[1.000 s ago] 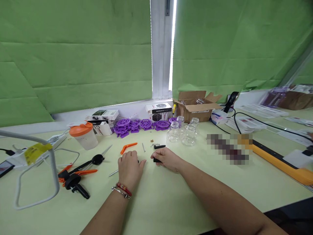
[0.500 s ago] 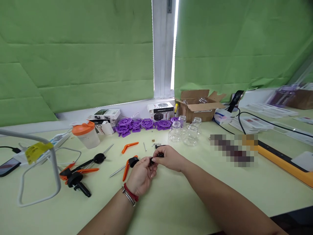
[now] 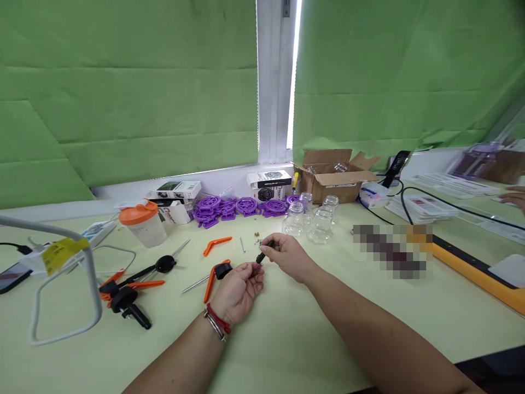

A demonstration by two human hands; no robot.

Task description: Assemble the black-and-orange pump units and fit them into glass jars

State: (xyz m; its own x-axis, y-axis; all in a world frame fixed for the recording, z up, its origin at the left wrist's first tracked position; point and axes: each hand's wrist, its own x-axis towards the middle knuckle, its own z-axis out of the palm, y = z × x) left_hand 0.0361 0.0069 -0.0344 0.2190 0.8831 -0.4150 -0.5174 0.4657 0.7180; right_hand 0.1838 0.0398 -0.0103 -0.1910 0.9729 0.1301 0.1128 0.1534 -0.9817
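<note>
My right hand [image 3: 287, 256] pinches a short black cylindrical piece [image 3: 266, 251], tilted with its lower end toward my left fingertips. My left hand [image 3: 238, 290], palm up, has its fingers curled round a small dark part [image 3: 255, 270], mostly hidden by the fingers. Beside the left knuckles lies a black cap-like part [image 3: 223, 270] with an orange lever [image 3: 211, 284] and a metal rod [image 3: 196, 284]. Just beyond the hands are a small spring [image 3: 259, 241], tiny brass-coloured pieces [image 3: 257, 234], a metal pin [image 3: 243, 244] and another orange lever [image 3: 217, 245].
Several glass jars [image 3: 320, 227] stand behind my right hand, before an open cardboard box [image 3: 340, 189]. Purple plastic parts [image 3: 246, 207] line the back. At left are an orange-lidded cup [image 3: 148, 232], a black-and-orange assembly [image 3: 125, 301] and a grey wire frame [image 3: 98, 295]. Another person's hand [image 3: 517, 198] shows far right.
My right hand has risen slightly and turned, so the black cylindrical piece now shows tilted above my left fingers. Another person's hand has appeared at the right edge.
</note>
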